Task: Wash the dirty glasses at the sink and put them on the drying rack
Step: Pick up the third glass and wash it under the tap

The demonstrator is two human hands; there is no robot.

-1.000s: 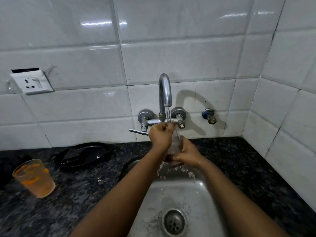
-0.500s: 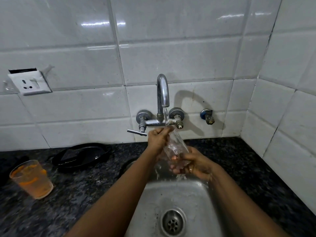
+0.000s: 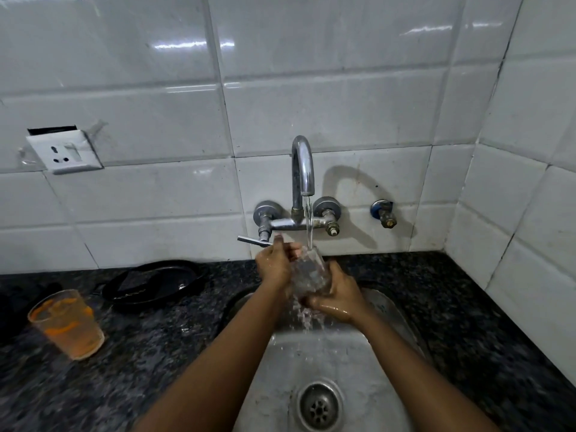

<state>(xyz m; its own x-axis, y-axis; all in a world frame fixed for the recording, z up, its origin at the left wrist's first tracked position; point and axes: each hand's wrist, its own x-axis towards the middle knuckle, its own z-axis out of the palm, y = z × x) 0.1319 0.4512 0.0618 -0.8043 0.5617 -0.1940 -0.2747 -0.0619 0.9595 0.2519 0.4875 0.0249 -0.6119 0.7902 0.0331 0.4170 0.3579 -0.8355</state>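
Nearest you, the sink [image 3: 327, 363] lies below your forearms, its drain [image 3: 319, 406] open and water splashing onto the steel. Just beyond, your right hand [image 3: 338, 296] cups the clear glass [image 3: 310, 271] from below and from the right side, fingers curled shut round its base. Your left hand [image 3: 276, 265] closes on the upper part of the glass from the left, thumb raised near the rim; how far the fingers reach inside cannot be told. The glass sits tilted between both hands over the back of the sink, right under the stream from the tap [image 3: 303, 165].

Judge it as light, rigid, breakable and very slick while wet. So keep the lower hand wrapped round the base and side wall, not pinching the thin rim, and hold it low over the sink.

Farther left, on the dark counter [image 3: 156, 353], a second glass [image 3: 67, 325] smeared with orange stands upright, well apart, not yet washed. No drying rack is in view.
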